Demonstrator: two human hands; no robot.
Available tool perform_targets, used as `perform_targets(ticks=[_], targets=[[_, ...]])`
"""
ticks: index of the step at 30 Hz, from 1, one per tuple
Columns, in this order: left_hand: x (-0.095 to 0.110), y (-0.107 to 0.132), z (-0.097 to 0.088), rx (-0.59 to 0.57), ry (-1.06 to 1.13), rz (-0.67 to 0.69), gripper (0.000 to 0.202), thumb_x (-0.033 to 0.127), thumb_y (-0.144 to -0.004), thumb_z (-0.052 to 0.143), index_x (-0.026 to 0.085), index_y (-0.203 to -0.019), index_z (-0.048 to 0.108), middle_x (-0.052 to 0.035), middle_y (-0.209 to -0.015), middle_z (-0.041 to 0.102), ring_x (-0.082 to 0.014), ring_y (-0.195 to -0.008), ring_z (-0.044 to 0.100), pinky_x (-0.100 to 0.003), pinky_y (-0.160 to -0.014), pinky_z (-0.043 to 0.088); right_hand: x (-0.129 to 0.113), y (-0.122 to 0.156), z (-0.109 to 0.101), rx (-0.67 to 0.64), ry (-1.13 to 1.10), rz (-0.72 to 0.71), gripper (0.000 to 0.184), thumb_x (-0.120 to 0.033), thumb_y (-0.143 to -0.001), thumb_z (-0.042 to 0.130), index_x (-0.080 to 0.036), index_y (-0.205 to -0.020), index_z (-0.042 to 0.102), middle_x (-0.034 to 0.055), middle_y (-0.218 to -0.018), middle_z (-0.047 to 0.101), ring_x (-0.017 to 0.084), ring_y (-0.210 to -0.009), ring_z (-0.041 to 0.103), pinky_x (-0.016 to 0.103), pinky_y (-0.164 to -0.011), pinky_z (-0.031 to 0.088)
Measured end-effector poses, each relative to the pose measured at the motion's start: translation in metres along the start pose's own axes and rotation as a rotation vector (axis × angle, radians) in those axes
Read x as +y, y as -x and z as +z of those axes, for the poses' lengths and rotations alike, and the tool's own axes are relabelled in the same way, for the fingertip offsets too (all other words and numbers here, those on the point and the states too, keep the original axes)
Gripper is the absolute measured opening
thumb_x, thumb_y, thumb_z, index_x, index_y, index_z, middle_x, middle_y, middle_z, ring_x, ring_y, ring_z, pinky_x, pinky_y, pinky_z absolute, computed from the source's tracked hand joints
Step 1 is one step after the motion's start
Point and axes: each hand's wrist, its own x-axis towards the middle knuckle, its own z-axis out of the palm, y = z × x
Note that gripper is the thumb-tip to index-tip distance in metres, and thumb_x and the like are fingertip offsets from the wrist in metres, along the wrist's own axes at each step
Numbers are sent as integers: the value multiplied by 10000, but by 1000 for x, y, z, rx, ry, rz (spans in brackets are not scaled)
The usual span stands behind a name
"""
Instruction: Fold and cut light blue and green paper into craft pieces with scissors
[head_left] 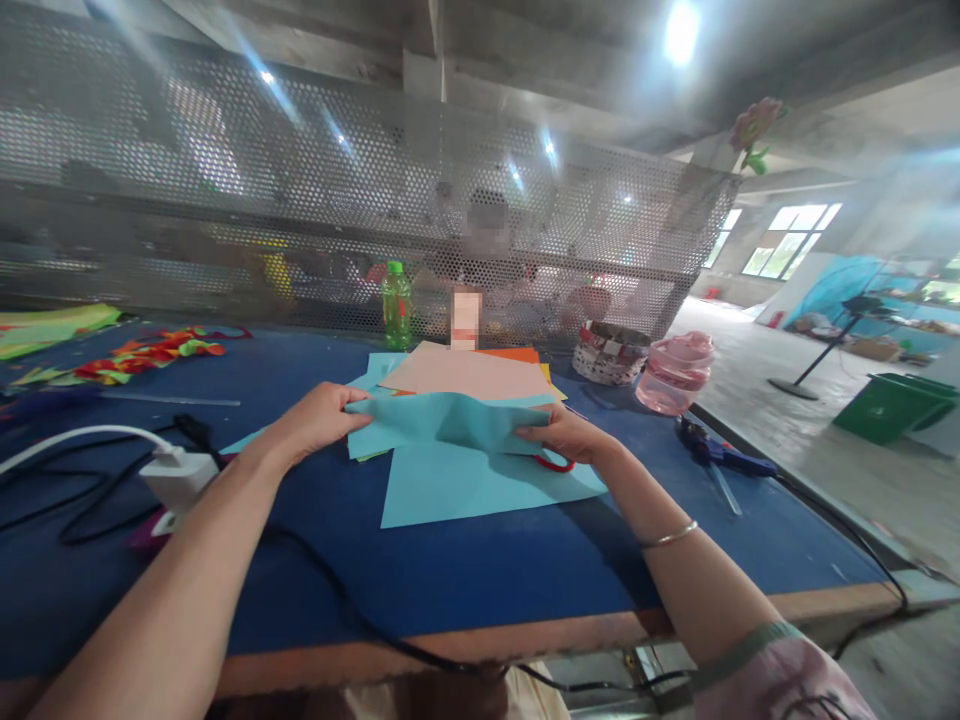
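My left hand [319, 418] and my right hand [564, 434] each pinch one end of a light blue paper sheet [442, 421], which sags a little between them above the blue table [450, 570]. Under it lies a larger light blue sheet [480, 485]. Just behind is a stack of coloured paper with a pink sheet [469, 374] on top and orange below. A red-handled tool [555, 464], perhaps scissors, pokes out under my right hand.
A green bottle [396, 305], a woven basket [609, 352] and a pink lidded cup [675, 372] stand at the back. A blue glue gun [720, 455] lies right. A white plug [178, 478] and black cables lie left. Coloured scraps [142, 355] lie far left. A person sits behind the mesh screen.
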Motion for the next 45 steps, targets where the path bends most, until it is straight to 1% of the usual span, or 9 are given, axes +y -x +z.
perform_targets(ticks=[5,14,18,24,28,31,34,37,45], targets=[[-1,-7,-5,43,-220,99,194,297,-553,688,219,-713,763,16,-520,640,-168,-521,550,-235,-517,399,1,-4,-8,113,20,-70,284,-364,-555,806,-150,-667,656,-30,-661,631,118,-649,567,284,-720,476],[-1,-2,-17,36,-217,24,163,185,-591,719,182,-749,759,51,-508,651,-142,-501,543,-180,-496,371,-18,10,-10,-135,300,-13,382,-414,-680,732,-171,-971,685,22,-946,683,166,-890,606,286,-808,471],[1,-3,-14,24,-191,1,182,117,-550,738,166,-726,748,39,-548,684,-150,-543,566,-178,-531,389,-15,6,-19,-45,491,-58,346,-461,-711,682,-145,-847,649,-5,-738,644,132,-664,564,238,-617,443],[-3,-7,-10,-10,-196,21,203,239,-542,753,215,-744,753,-11,-593,701,-197,-533,596,-249,-520,424,-4,2,-42,136,960,-98,203,-297,-582,773,-189,-707,656,19,-714,670,194,-688,593,265,-640,436],[-3,-6,-7,5,-170,32,185,234,-505,752,235,-690,759,-14,-569,694,-202,-527,598,-249,-510,422,-3,4,-45,152,977,-109,497,-347,-540,821,-196,-991,673,70,-979,697,262,-891,630,312,-766,471],[2,-3,0,-12,-127,25,178,213,-502,740,248,-675,763,-5,-556,691,-202,-505,586,-249,-475,408,-7,2,-36,232,904,-317,888,-432,-617,786,-214,-1390,405,135,-1364,504,287,-1206,510,378,-962,424],[9,0,7,25,-154,41,168,195,-499,730,238,-658,763,5,-516,662,-183,-473,550,-242,-459,387,-13,-1,-21,449,981,-540,1025,-377,-666,772,-203,-1490,188,157,-1488,331,286,-1354,341,423,-1066,331],[12,1,13,23,-183,100,179,214,-511,721,236,-682,768,18,-523,654,-175,-483,549,-238,-479,395,-17,0,-6,534,1217,-610,888,-284,-731,729,-210,-1475,250,132,-1459,385,289,-1338,357,460,-1083,286],[9,2,20,-93,-179,138,169,285,-523,699,255,-674,769,9,-544,662,-170,-455,542,-234,-412,389,-11,3,27,407,1479,-638,516,-233,-909,551,-210,-1401,398,98,-1127,665,235,-1099,556,444,-1079,223]])
